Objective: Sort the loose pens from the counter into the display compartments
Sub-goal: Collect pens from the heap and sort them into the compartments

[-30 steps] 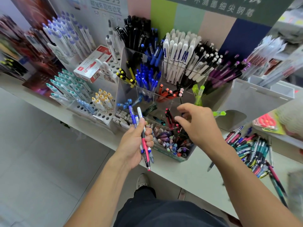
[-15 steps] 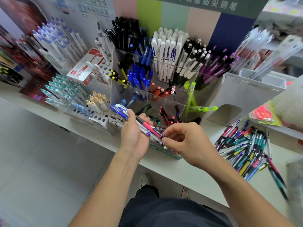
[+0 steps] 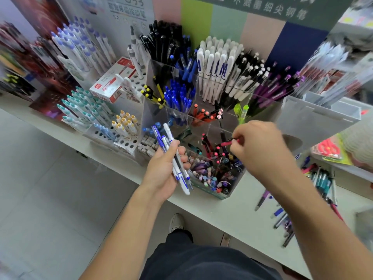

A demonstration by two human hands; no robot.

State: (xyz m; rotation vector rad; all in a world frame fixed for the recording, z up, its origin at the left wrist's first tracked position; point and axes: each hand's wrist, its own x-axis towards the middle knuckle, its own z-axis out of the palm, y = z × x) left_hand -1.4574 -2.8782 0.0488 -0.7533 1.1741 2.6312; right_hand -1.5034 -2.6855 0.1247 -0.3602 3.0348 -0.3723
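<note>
My left hand [image 3: 164, 168] grips a small bundle of blue and white pens [image 3: 175, 158], tips pointing down, in front of the clear acrylic display [image 3: 236, 178]. My right hand [image 3: 260, 146] pinches a pink-red pen [image 3: 228, 143] by its end, held over the display's middle compartment where other red and pink pens [image 3: 207, 145] stand. Loose pens [image 3: 321, 180] lie in a pile on the white counter [image 3: 232, 215] to the right, partly hidden behind my right forearm.
The display's back compartments hold blue [image 3: 179, 98], white [image 3: 216, 71], black and purple [image 3: 276, 85] pens. A front box [image 3: 210, 174] holds small mixed pens. Perforated racks of teal [image 3: 82, 106] and yellow-capped [image 3: 125, 122] pens stand left. A white empty tray [image 3: 314, 120] stands right.
My right hand pulled the pink-red pen out of the left hand's bundle and carried it up and right over the middle compartment. The left hand tilted its remaining pens more upright.
</note>
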